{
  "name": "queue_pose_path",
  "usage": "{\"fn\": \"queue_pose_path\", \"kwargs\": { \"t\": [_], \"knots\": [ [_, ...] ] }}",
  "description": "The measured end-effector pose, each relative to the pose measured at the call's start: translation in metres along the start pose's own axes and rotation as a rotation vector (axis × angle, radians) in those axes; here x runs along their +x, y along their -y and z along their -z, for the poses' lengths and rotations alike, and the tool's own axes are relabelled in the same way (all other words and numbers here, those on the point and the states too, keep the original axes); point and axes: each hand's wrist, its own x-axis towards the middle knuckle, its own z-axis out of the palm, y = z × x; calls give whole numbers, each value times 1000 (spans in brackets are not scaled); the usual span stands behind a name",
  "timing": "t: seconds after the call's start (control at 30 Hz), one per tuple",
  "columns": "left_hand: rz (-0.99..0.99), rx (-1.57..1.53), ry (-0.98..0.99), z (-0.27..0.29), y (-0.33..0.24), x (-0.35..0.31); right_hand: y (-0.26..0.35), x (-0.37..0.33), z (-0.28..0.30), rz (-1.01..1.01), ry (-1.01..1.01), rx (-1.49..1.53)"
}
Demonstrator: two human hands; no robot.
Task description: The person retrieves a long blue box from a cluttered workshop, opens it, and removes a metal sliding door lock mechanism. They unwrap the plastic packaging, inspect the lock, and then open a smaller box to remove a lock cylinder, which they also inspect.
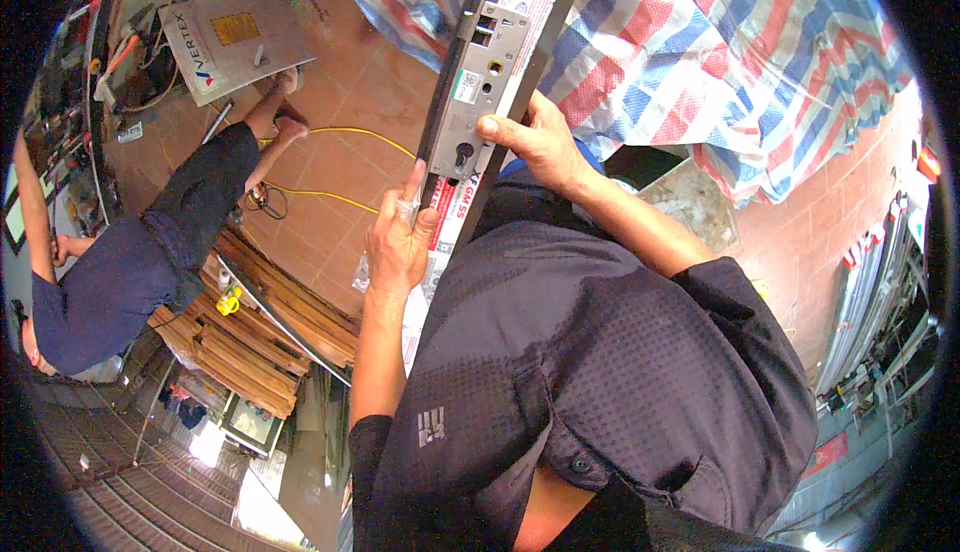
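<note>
We're seeing bright, even daylight, with glare blowing out near the wooden pallets point(250, 337) at lower left. Shadows are staying soft. Fisheye distortion is bending everything round them, and the rim is going black and blurry.

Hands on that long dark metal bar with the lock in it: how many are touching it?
2. The left hand grips the bar just below the silver lock body; the right hand presses the bar's right edge beside the lock. Nobody else touches it.
</note>
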Motion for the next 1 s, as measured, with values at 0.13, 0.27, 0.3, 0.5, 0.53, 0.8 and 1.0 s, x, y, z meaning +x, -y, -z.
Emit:
{"fn": "queue_pose_path", "kwargs": {
  "t": [0.13, 0.27, 0.3, 0.5, 0.53, 0.8, 1.0],
  "knots": [
    [-36, 9, -27, -1, 1, 1, 4, 2, -2, 6, -5, -23],
    [-23, -24, -28, -1, 0, 1, 8, 0, -6, 24, -21, -39],
    [-32, -47, -31, 0, 0, 1, 8, 0, -7, 6, -31, -45],
    [-10, -14, -21, 2, -2, -1, 4, 1, -3, 41, -117, -113],
    [-17, -6, -21, 2, -2, -1, 5, 1, 1, -58, -156, -93],
    [-53, -6, -1, 3, 3, -1, 44, 30, 33, 686, -522, -612],
    [-122, 108, -59, 6, 1, -5, 71, 31, 35, 650, -243, -792]
  ]
}}
